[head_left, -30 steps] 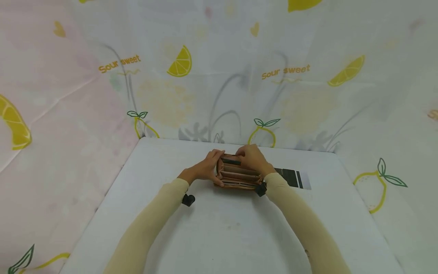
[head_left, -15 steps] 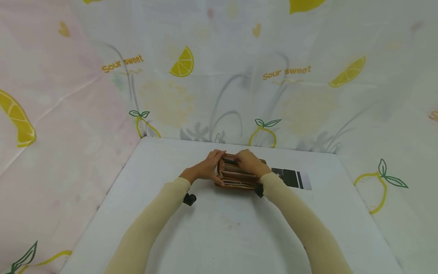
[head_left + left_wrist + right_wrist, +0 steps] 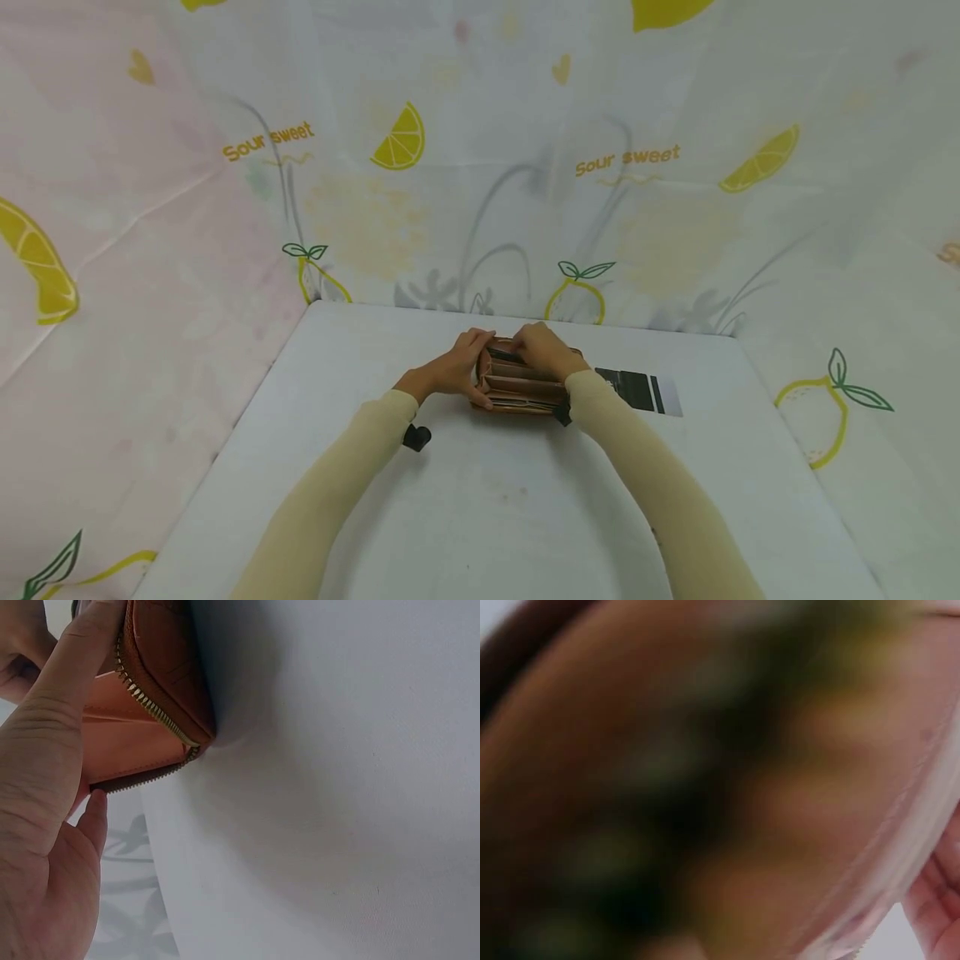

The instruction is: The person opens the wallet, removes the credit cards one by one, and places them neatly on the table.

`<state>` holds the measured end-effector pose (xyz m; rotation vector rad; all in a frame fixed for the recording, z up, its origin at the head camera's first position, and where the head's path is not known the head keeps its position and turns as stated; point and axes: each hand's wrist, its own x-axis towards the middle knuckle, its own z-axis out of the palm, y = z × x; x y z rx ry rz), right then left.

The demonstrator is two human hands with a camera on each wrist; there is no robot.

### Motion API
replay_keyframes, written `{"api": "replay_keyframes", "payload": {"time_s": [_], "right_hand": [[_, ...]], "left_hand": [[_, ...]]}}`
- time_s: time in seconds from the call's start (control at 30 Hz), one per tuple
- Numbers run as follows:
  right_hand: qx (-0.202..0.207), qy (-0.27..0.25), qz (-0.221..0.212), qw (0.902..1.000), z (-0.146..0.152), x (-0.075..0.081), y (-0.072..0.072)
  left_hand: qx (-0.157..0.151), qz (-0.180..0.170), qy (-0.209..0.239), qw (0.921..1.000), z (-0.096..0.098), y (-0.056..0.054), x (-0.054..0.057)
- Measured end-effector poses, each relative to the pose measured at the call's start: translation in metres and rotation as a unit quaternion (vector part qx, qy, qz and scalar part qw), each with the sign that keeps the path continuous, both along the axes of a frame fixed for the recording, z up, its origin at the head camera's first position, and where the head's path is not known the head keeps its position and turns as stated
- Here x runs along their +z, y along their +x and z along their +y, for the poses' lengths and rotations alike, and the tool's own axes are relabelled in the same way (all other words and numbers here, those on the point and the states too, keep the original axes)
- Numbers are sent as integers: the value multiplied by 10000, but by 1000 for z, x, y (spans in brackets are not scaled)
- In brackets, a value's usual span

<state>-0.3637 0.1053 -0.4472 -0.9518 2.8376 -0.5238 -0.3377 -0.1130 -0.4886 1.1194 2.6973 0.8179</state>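
A brown zip-around wallet (image 3: 525, 387) is spread open at the back of the table, its compartments facing up. My left hand (image 3: 452, 367) grips its left end, thumb at the near edge and fingers at the far edge. In the left wrist view, the brass zipper (image 3: 154, 705) runs round the wallet's corner beside that hand. My right hand (image 3: 549, 350) reaches into the far compartment with bent fingers, right at a dark flat strip (image 3: 506, 355). Its fingertips are hidden inside, so I cannot tell whether they pinch the strip. The right wrist view is mostly blurred.
A black and white printed sheet (image 3: 637, 390) lies on the white table (image 3: 480, 508) just right of the wallet, partly behind the right forearm. A lemon-print cloth (image 3: 480, 192) hangs along the back and both sides.
My right hand has moved slightly left and deeper into the far compartment, covering more of the dark strip. The left hand keeps its grip on the wallet.
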Motion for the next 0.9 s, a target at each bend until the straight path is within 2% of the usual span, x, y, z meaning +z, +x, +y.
{"api": "replay_keyframes", "payload": {"time_s": [0.13, 0.37, 0.67, 0.9], "right_hand": [[118, -163, -141, 9997, 5, -3, -5], [353, -140, 53, 9993, 3, -2, -8], [344, 412, 275, 9982, -6, 0, -3], [369, 529, 389, 9972, -9, 5, 0]], "left_hand": [[18, -14, -6, 10000, 0, 0, 1], [14, -20, 20, 10000, 0, 1, 3], [16, 143, 4, 9999, -1, 0, 1], [69, 18, 27, 10000, -2, 0, 1]]}}
